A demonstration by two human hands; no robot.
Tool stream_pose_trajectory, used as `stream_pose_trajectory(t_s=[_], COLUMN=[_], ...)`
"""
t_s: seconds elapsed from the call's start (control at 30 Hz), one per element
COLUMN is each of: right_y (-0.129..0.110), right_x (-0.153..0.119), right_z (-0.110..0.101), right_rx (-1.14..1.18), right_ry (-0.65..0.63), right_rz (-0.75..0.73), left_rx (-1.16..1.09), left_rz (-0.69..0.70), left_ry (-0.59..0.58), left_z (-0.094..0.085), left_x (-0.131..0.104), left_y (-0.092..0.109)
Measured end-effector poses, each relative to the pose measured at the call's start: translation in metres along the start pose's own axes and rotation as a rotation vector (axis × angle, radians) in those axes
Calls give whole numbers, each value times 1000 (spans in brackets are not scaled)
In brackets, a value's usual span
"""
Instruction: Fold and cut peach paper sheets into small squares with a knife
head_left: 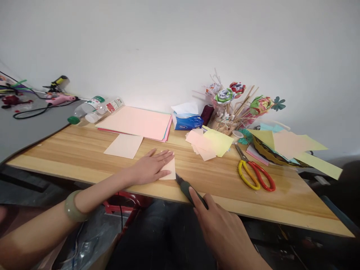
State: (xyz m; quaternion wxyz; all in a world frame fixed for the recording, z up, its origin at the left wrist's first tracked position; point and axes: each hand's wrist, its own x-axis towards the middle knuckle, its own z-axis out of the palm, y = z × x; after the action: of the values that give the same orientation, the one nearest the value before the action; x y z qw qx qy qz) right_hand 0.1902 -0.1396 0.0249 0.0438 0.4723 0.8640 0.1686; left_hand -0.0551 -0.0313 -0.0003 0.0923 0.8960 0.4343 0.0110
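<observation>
My left hand (153,166) lies flat with fingers stretched over a small pale pink sheet of paper (169,173) near the table's front edge, covering much of it. In my right hand (219,219) is a dark green utility knife (186,188), its tip at the lower right corner of that sheet. Whether the blade touches the paper I cannot tell. A second pale sheet of paper (124,146) lies to the left of my left hand. Scissors (254,172) with one yellow and one red handle rest on the table to the right, blades partly open.
Behind my hands are a stack of coloured paper (137,120), a blue tissue pack (188,122) and loose paper pieces (209,142). Paper flowers (225,96) stand at the back right near a paper-filled basket (270,150). Plastic bottles (90,108) and a pink glue gun (60,99) lie left.
</observation>
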Motion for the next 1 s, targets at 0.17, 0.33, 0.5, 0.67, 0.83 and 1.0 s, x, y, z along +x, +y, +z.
stream_pose_trajectory(t_s=[0.17, 0.33, 0.5, 0.67, 0.83, 1.0], right_y=[4, 4, 4, 4, 4, 5], right_x=[-5, -5, -2, 1, 4, 8], right_z=[12, 14, 10, 12, 12, 11], right_rx=[33, 78, 96, 95, 67, 93], right_ry=[69, 42, -43, -48, -90, -91], right_rz=[-35, -22, -15, -12, 6, -5], left_rx=[14, 25, 26, 29, 51, 65], left_rz=[-17, -14, -5, -5, -15, -26], left_ry=[-9, 1, 28, 24, 20, -4], left_z=[-1, -1, 1, 0, -2, -2], left_x=[0, 0, -1, -1, 0, 0], left_y=[2, 3, 3, 3, 5, 7])
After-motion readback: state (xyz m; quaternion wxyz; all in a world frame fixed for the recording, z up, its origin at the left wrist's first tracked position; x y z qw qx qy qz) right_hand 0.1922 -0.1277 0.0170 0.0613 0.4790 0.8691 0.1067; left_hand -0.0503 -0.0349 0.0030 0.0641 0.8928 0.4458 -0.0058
